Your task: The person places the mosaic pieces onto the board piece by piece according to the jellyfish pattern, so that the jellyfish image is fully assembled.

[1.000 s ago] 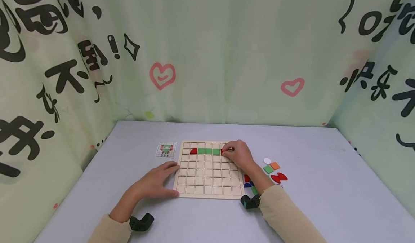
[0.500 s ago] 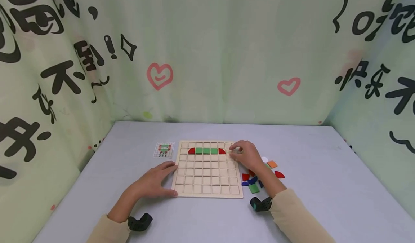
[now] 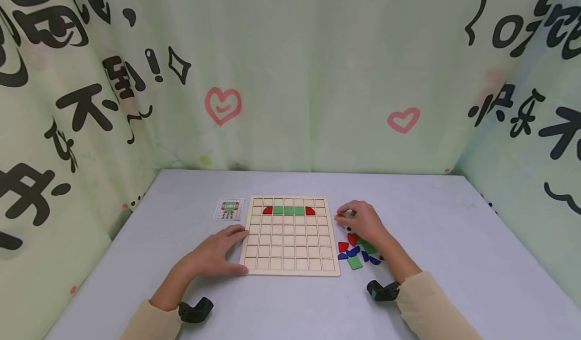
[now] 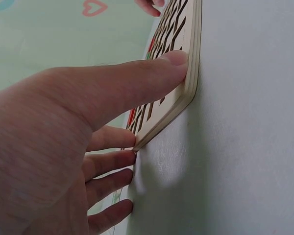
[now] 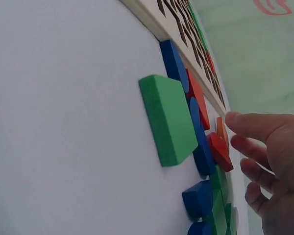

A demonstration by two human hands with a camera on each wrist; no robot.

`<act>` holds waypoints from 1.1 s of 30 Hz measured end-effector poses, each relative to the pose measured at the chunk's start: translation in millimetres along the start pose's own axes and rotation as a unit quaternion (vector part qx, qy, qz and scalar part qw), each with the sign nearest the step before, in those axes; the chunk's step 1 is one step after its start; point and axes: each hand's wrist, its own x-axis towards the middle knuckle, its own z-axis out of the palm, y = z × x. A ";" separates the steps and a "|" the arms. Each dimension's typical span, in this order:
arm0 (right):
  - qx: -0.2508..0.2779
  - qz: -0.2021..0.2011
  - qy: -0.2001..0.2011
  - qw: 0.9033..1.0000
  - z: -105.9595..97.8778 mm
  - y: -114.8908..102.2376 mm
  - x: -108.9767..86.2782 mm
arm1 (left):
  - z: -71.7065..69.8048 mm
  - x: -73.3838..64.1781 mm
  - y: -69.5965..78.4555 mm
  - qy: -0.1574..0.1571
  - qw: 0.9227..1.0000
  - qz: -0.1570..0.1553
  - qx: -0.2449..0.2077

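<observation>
My left hand [image 3: 222, 254] steadies a wooden grid board [image 3: 290, 272], its thumb on the near corner and its fingertips along the left edge in the left wrist view. In the board's second row lie three green squares [image 3: 289, 210] between a red quarter-round piece [image 3: 268, 210] and another red quarter-round piece [image 3: 310, 211]. Just right of the board, my right hand [image 3: 363, 221] pinches a small orange block [image 5: 221, 128] between thumb and index finger. The block is mostly hidden behind the fingertips in the head view.
Loose pieces lie right of the board: a green square [image 3: 355, 263], several blue pieces [image 3: 353, 251], a red piece [image 3: 343, 246] and more green ones [image 3: 369, 248]. Left of the board is a small pattern card [image 3: 229, 209]. A printed curtain [image 3: 313, 77] surrounds the table.
My right hand has let go of the red quarter-round at the row's right end and moved right, off the board, to the orange block. The left hand stays in place.
</observation>
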 end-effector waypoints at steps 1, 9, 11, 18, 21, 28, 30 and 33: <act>-0.001 0.000 -0.001 1.000 0.1 1.2 -1.0 | -0.1 -0.4 0.2 0.000 1.000 0.000 -0.001; -0.004 -0.003 -0.002 1.000 2.6 5.5 -3.1 | -0.3 -0.2 0.0 -0.003 1.000 -0.005 -0.001; -0.006 -0.005 0.000 1.000 2.9 5.4 -3.0 | -0.3 0.3 0.4 -0.004 1.000 -0.005 -0.002; -0.003 -0.005 0.007 1.000 4.1 4.7 -1.8 | -1.4 0.3 1.1 0.000 1.000 -0.004 -0.002; 0.001 -0.010 0.010 1.000 4.3 3.0 -2.0 | -1.3 -1.2 2.2 -0.003 1.000 -0.008 -0.001; 0.022 -0.036 0.007 0.999 6.9 -7.5 -1.5 | -2.0 -0.9 3.0 -0.004 1.000 -0.006 0.001; 0.022 -0.041 0.003 0.999 8.9 -10.7 -1.5 | -1.7 -1.0 2.9 -0.004 1.000 -0.006 0.002; 0.028 -0.045 -0.004 0.999 11.9 -15.0 -1.8 | -0.9 -1.4 2.8 -0.004 1.000 -0.009 0.004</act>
